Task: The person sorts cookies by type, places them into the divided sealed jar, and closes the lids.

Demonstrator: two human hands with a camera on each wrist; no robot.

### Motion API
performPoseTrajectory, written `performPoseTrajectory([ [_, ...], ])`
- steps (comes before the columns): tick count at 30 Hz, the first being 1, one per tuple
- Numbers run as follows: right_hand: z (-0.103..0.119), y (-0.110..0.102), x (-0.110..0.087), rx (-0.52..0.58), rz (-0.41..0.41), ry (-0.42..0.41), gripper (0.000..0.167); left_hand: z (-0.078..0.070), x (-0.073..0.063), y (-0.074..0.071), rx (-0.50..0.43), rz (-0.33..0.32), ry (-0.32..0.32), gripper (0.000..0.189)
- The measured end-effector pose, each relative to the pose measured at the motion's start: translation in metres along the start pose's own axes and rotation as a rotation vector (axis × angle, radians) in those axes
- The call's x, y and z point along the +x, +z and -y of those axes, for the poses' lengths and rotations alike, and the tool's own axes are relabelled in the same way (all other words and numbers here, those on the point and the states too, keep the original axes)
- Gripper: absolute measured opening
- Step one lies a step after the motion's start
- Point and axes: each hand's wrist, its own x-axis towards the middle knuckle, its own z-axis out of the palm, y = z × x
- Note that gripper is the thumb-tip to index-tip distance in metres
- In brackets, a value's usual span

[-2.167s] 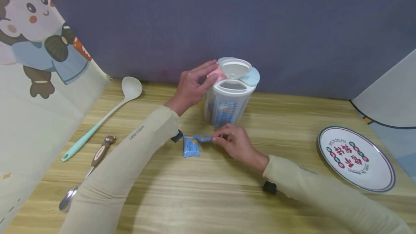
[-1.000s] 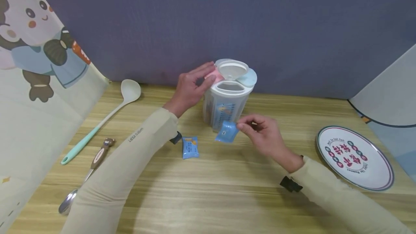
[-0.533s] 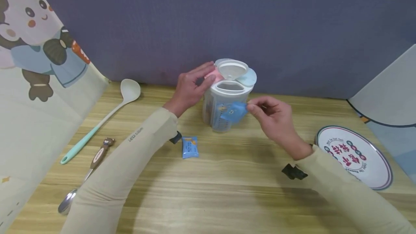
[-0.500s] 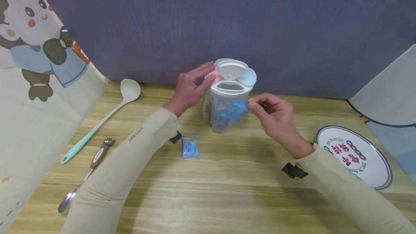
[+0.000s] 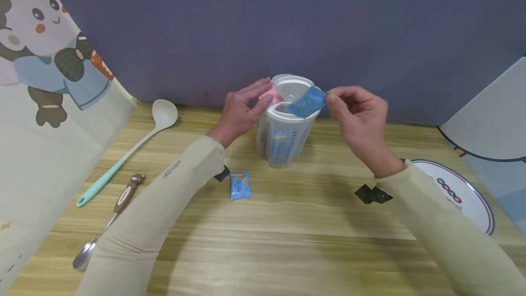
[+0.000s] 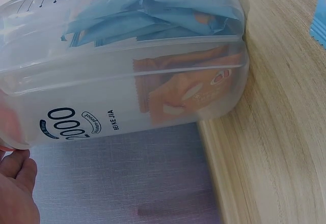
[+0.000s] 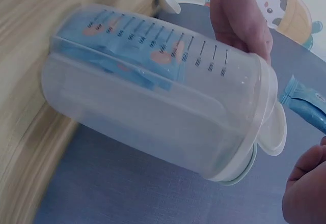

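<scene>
A clear plastic storage container (image 5: 286, 145) with divided compartments stands upright on the table. Blue packets (image 6: 153, 18) lie inside one compartment and orange ones (image 6: 191, 89) in the compartment beside it. My left hand (image 5: 240, 112) rests on the pink lid (image 5: 271, 97) at the container's left, fingers extended along the rim. Between thumb and forefinger my right hand (image 5: 361, 120) pinches the end of a blue snack packet (image 5: 306, 102), which overlaps the open front hatch in the head view. The white hatch cover (image 5: 293, 87) is flipped back. Another blue snack packet (image 5: 240, 186) lies on the table before the container.
At the left are a ladle (image 5: 111, 176) with a mint handle and a spoon (image 5: 86, 250) with a brown bear handle. A printed plate (image 5: 478, 209) sits at the right, partly behind the right sleeve. A dark blue-grey panel (image 5: 205, 35) rises behind the table.
My right hand took one blue snack packet from the table and raised it past the container's front up to the open hatch. The left hand stays on the lid.
</scene>
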Motion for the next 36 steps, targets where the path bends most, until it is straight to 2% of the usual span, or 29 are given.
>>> performPoseTrajectory([
  [5, -0.005, 0.0, 0.008, -0.024, -0.029, 0.019, 0.008, 0.001, 0.001, 0.001, 0.001, -0.003, 0.0, 0.036],
  [9, -0.01, 0.002, 0.01, -0.056, -0.023, 0.03, 0.009, 0.002, 0.001, 0.001, 0.003, -0.002, -0.005, 0.036],
  [16, -0.017, 0.006, 0.009, -0.002, -0.02, 0.115, 0.008, 0.002, 0.001, 0.002, -0.002, 0.001, -0.011, 0.036],
  [29, -0.021, 0.01, 0.007, -0.108, 0.035, 0.098, 0.011, 0.002, 0.001, 0.001, 0.004, -0.021, 0.0, 0.035],
  [36, -0.023, 0.012, 0.009, -0.17, 0.055, 0.143, 0.012, 0.001, 0.001, 0.002, -0.004, -0.006, -0.015, 0.036],
])
